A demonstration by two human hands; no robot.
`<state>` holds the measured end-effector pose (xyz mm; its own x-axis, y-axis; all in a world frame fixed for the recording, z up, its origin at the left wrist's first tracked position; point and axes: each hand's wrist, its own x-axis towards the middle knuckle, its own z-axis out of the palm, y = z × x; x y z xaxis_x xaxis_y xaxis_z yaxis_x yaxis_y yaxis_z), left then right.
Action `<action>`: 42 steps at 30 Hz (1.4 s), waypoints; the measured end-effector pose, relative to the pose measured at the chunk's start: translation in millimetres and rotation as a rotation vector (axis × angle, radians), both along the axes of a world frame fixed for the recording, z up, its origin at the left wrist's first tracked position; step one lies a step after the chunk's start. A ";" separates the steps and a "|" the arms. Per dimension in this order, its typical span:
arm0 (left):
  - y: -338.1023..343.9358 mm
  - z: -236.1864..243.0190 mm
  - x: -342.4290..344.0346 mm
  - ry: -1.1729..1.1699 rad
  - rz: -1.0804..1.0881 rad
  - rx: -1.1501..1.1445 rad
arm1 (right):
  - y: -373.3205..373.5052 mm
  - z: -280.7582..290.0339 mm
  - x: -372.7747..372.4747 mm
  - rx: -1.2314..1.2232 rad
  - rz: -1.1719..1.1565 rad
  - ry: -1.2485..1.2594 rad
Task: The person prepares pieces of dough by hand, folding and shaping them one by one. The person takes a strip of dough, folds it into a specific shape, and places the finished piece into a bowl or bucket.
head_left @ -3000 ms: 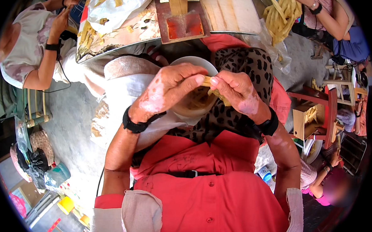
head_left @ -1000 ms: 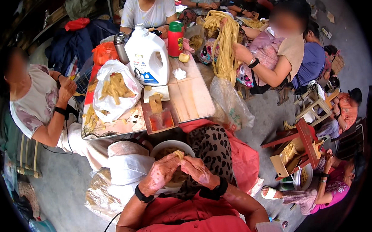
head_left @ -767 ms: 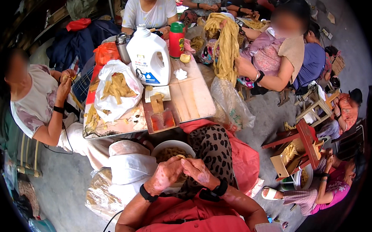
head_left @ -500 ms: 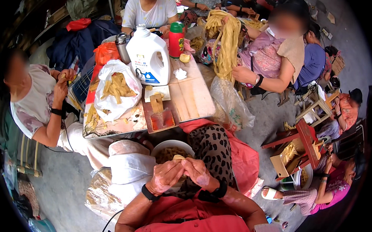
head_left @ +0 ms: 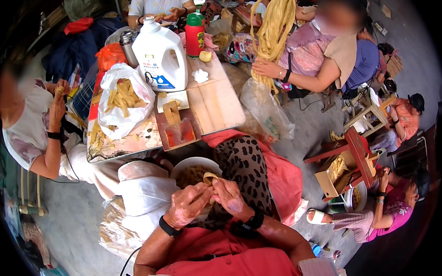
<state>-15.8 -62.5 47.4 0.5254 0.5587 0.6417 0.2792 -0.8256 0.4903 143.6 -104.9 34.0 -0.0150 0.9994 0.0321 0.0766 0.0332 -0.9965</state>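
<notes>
A pale yellow strip (head_left: 209, 176), curled into a loop at its top, is pinched between my two hands. My left hand (head_left: 190, 204) is closed on its lower part. The fingers of my right hand (head_left: 230, 195) are closed on its other side, almost touching the left fingers. Just behind them a white tub (head_left: 193, 160) holds many small yellowish pieces; my hands hide part of it. A white cloth (head_left: 147, 196) covers something to the left of my hands.
The table (head_left: 218, 98) ahead carries a white plastic bag (head_left: 147, 85) of yellow strips, a white jug (head_left: 161, 56), a red flask (head_left: 194, 35) and a wooden block (head_left: 172, 113). At right stands a red stool (head_left: 361, 151). Several people sit around; one holds long strips (head_left: 274, 29).
The view has shifted, so the scene sits further left. The strip now stands up as a loop above my fingers. The person across has lowered a hand along the long strips.
</notes>
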 end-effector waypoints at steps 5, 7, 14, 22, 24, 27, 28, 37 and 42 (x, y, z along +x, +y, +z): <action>1.8 -2.2 1.0 -0.294 0.145 -0.448 | 3.9 -9.2 -3.3 -0.136 -0.061 0.212; 0.8 -9.7 -0.2 -0.676 0.031 -1.141 | 3.7 -11.6 -7.0 -0.117 -0.057 0.176; 11.6 -29.4 -5.2 -1.031 -0.086 -1.563 | 2.9 -8.8 -11.4 0.083 0.023 -0.067; 5.3 -35.6 -3.2 -0.879 -0.030 -1.399 | 4.6 -11.0 -13.9 0.207 0.063 -0.186; 6.5 -31.4 -4.4 -0.786 -0.080 -1.245 | 4.8 -7.7 -12.6 0.157 0.077 -0.156; 6.4 -19.8 -5.7 -0.630 -0.125 -1.120 | 4.9 -8.8 -12.6 0.123 0.090 -0.112; 5.7 -17.0 -5.8 -0.568 -0.120 -1.149 | 4.5 -10.2 -12.5 0.138 0.090 -0.098; 4.3 -12.9 -5.4 -0.705 -0.176 -1.123 | 0.8 -15.6 -13.1 0.151 0.103 -0.175; 4.5 -6.2 -11.5 -0.806 -0.259 -1.397 | -2.1 -10.3 -15.1 0.230 0.115 -0.177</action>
<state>-27.3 -58.0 41.2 0.4906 0.8632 -0.1190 -0.4723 0.3782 0.7962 128.5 -107.0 23.7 -0.1529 0.9576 0.2444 0.2310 0.2750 -0.9333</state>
